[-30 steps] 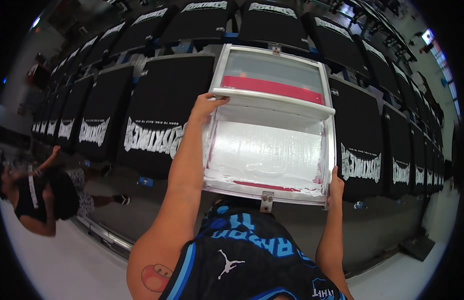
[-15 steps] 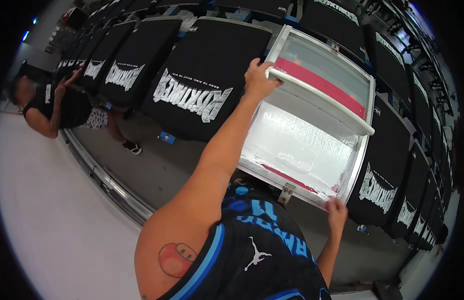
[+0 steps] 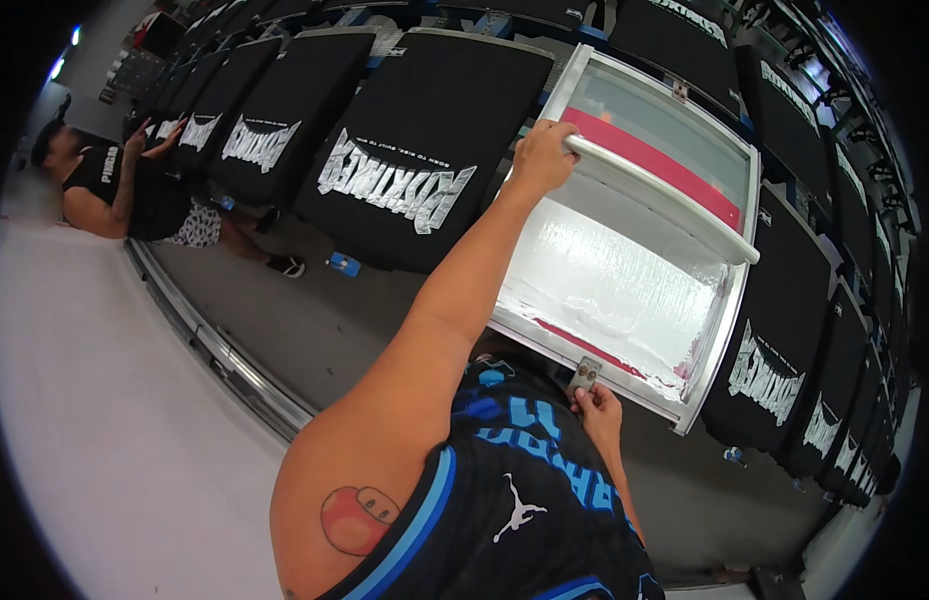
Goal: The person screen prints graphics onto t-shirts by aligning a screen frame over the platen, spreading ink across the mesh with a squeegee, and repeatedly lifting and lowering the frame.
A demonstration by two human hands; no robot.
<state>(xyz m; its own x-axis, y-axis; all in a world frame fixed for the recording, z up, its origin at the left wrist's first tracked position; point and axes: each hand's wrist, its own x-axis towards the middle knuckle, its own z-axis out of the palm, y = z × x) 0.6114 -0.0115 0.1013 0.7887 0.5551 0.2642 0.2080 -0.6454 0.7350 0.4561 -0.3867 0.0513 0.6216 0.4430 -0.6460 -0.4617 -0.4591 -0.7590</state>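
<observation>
Left hand clasping screen frame, right hand at bracket

Closed fingers are wrapping the left rail beside the pale bar's end. Right fingertips are touching the near-edge bracket; whether they are pinching it, I cannot tell. Sitting between black shirts, the frame is looking stiff, its white-coated mesh probably slick and delicate; bare rails are offering safer purchase. Shirts are crowding both sides; grey floor is leaving more room nearer the person.
</observation>
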